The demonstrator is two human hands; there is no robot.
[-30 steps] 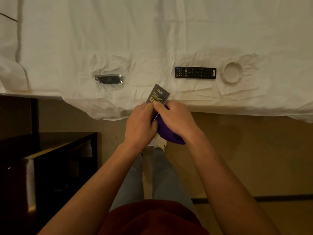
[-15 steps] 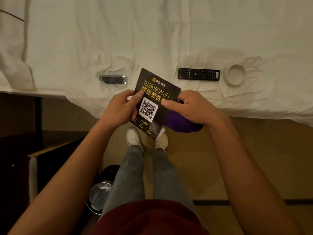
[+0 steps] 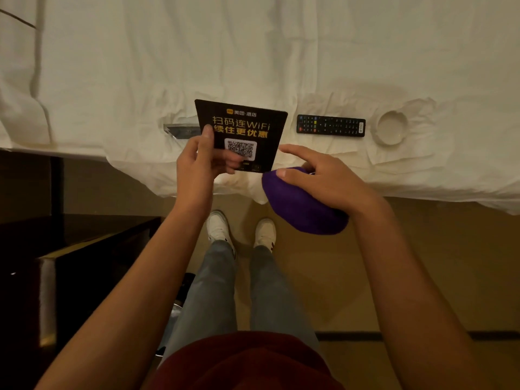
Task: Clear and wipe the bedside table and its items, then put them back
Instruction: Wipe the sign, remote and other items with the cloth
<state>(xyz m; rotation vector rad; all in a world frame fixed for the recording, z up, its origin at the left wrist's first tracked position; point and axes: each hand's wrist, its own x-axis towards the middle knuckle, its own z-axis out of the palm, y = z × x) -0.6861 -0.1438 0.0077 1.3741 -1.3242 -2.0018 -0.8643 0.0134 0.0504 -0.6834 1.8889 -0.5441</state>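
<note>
My left hand (image 3: 197, 167) holds a black WiFi card (image 3: 244, 130) with yellow lettering and a QR code, face up over the bed's edge. My right hand (image 3: 323, 178) grips a purple cloth (image 3: 298, 212) and no longer touches the card; its forefinger points toward the card's right edge. On the white bed sheet (image 3: 253, 52) lie a clear acrylic stand (image 3: 180, 130), partly hidden behind the card, a black remote control (image 3: 331, 125) and a pale round ashtray (image 3: 391, 130).
The dark bedside table (image 3: 84, 249) stands at the lower left, beside my left leg. A bin (image 3: 174, 313) shows partly between the table and my legs. My white shoes stand on the tan floor (image 3: 422, 263) close to the bed's overhanging sheet.
The card has turned from edge-on to face up and risen toward the bed. My right hand has let go of it and drawn to the right with the cloth.
</note>
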